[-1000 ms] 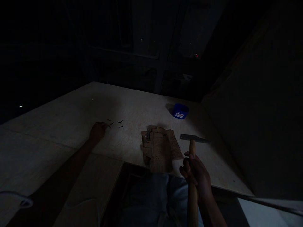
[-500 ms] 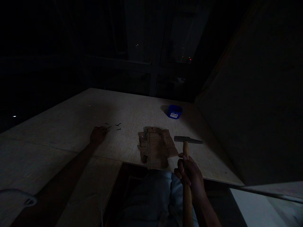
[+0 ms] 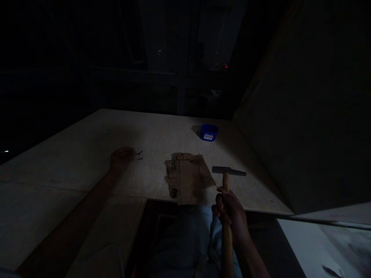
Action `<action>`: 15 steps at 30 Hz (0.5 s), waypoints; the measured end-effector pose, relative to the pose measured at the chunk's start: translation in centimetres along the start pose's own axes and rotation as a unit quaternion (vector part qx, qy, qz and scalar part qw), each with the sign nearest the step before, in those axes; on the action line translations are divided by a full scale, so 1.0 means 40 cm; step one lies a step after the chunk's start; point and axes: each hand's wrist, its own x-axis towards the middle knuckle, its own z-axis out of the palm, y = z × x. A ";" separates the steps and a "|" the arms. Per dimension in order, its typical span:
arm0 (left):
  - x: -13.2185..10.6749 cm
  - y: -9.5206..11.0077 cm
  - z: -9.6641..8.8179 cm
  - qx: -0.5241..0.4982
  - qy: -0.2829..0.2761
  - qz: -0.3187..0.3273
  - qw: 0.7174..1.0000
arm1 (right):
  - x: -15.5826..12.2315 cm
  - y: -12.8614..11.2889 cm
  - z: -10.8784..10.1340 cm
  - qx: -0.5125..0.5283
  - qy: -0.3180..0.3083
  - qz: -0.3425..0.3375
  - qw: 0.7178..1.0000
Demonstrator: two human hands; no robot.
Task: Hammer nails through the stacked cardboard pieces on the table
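My right hand [image 3: 230, 210] is wrapped around the wooden handle of a hammer [image 3: 226, 231]. Its dark metal head points up and lies crosswise above the table's near part. On the left, my left hand [image 3: 121, 157] rests low over the tabletop with its fingers curled together. Whatever may be between those fingertips is too dark to make out. Small dark nails [image 3: 140, 158] lie just right of the fingertips. Between my hands, a torn, layered piece of brown cardboard [image 3: 188, 179] lies at the table's near edge.
A blue plastic tub [image 3: 209, 133] with a white label stands toward the back right of the pale wooden table [image 3: 162, 131]. A tall dark panel [image 3: 313, 127] rises along the right side. My legs [image 3: 185, 239] are below the near edge. The light is very dim.
My left hand has shifted slightly over the nails, and two that showed beside its fingers are out of sight. The right hand keeps its hold on the hammer. The view has turned slightly.
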 end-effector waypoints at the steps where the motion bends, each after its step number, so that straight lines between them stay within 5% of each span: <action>1: -0.006 0.021 0.040 -0.020 -0.012 -0.005 1.000 | 0.003 0.007 -0.001 0.002 0.003 -0.002 1.000; 8: -0.107 0.156 0.358 -0.097 -0.205 0.027 0.974 | 0.029 0.036 0.021 -0.005 0.014 0.017 1.000; 11: -0.131 0.163 0.428 -0.076 -0.244 0.102 0.961 | 0.045 0.032 0.038 -0.021 0.018 0.027 0.999; 15: -0.122 0.131 0.462 -0.040 -0.259 0.148 0.954 | 0.077 0.037 0.057 -0.044 0.028 0.030 0.998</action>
